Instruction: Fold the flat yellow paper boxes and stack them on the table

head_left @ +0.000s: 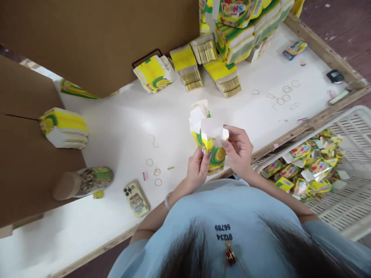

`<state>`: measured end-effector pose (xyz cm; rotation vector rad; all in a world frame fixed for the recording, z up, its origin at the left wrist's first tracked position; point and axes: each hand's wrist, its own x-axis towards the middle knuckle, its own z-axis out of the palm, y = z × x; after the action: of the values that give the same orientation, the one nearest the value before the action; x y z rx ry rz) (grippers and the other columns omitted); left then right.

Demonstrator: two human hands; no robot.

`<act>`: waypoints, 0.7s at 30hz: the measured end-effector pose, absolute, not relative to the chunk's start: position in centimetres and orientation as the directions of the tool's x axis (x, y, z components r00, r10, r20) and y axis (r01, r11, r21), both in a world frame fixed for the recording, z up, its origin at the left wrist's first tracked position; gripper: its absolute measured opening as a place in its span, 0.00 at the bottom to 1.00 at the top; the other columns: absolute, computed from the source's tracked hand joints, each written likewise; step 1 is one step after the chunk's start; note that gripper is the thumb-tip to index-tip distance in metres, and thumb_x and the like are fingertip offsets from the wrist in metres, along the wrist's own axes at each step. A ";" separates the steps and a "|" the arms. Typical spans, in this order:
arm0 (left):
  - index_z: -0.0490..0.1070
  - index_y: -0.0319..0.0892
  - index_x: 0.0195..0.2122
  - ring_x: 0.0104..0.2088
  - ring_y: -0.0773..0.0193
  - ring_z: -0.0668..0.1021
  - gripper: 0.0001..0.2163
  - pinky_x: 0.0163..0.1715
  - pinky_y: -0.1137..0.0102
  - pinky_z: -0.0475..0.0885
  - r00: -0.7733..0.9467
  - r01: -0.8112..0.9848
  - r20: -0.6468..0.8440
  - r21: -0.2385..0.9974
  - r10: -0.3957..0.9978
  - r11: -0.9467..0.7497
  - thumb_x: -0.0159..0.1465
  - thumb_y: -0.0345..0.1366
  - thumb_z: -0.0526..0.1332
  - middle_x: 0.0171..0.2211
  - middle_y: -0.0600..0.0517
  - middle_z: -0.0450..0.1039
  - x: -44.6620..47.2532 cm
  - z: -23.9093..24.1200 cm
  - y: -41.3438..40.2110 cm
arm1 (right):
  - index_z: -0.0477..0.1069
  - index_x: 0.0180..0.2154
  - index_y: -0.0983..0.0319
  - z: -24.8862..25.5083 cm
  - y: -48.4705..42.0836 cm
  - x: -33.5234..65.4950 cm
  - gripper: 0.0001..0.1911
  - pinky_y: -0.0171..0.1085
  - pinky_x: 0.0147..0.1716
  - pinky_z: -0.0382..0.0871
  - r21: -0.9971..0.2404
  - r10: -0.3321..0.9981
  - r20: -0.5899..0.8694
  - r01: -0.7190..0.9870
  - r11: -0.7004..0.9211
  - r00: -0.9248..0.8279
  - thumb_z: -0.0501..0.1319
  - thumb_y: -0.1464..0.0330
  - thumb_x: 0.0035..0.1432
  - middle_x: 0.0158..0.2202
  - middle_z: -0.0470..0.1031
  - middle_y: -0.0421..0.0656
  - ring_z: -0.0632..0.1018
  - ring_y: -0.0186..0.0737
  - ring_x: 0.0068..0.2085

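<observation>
At the centre of the frame, near the front edge of the white tabletop point(121, 131), two hands are holding a yellow-and-green carton point(218, 158). The left hand point(198, 166) is pinching its left side between thumb and fingers; the right hand point(239, 150) is pinching its upper right edge, beside a pale flap point(213, 129). Handling it well probably means gripping lightly at the edges, keeping the thumbs off the panel's middle, and bending the thin board only along its creases so the corners are staying crisp. The printed face is looking smooth, the flap matt and plain. Just beyond, a fanned stack of cartons point(198, 116) is showing layered white ends. Thin, looped rubber bands point(157, 171) are lying left of centre, and a perforated plastic basket point(356, 193) is holding loosely heaped cartons point(319, 166) at the right.
</observation>
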<state>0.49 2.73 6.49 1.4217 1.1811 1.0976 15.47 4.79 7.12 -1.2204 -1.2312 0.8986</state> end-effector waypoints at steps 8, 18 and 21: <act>0.43 0.50 0.72 0.28 0.64 0.79 0.30 0.29 0.68 0.76 0.242 -0.063 0.019 0.998 0.970 -0.004 0.74 0.50 0.55 0.38 0.48 0.79 -0.4 5.8 1.1 | 0.71 0.54 0.55 5.5 2.5 15.8 0.20 0.42 0.41 0.83 -0.981 0.966 0.187 0.082 0.175 0.181 0.67 0.56 0.63 0.45 0.81 0.46 0.84 0.42 0.39; 0.67 0.46 0.56 0.30 0.66 0.77 0.16 0.30 0.72 0.74 0.284 -0.060 -0.034 0.997 0.958 0.053 0.72 0.49 0.59 0.34 0.51 0.75 -1.3 6.2 0.4 | 0.77 0.45 0.57 5.4 1.1 17.3 0.11 0.36 0.31 0.78 -0.995 0.996 0.092 0.046 0.092 -0.018 0.64 0.58 0.67 0.37 0.82 0.43 0.82 0.38 0.34; 0.60 0.49 0.68 0.24 0.67 0.74 0.26 0.25 0.72 0.73 0.273 -0.063 -0.067 0.994 0.960 0.087 0.73 0.52 0.56 0.30 0.53 0.75 -1.1 6.4 0.6 | 0.75 0.56 0.52 4.6 1.1 17.9 0.16 0.40 0.43 0.82 -0.961 0.967 0.250 0.109 0.254 -0.045 0.61 0.63 0.69 0.47 0.84 0.46 0.85 0.43 0.45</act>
<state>-1.11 0.62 6.39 1.2161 0.9907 0.9858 17.85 1.13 4.62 -1.0827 -1.4250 0.9839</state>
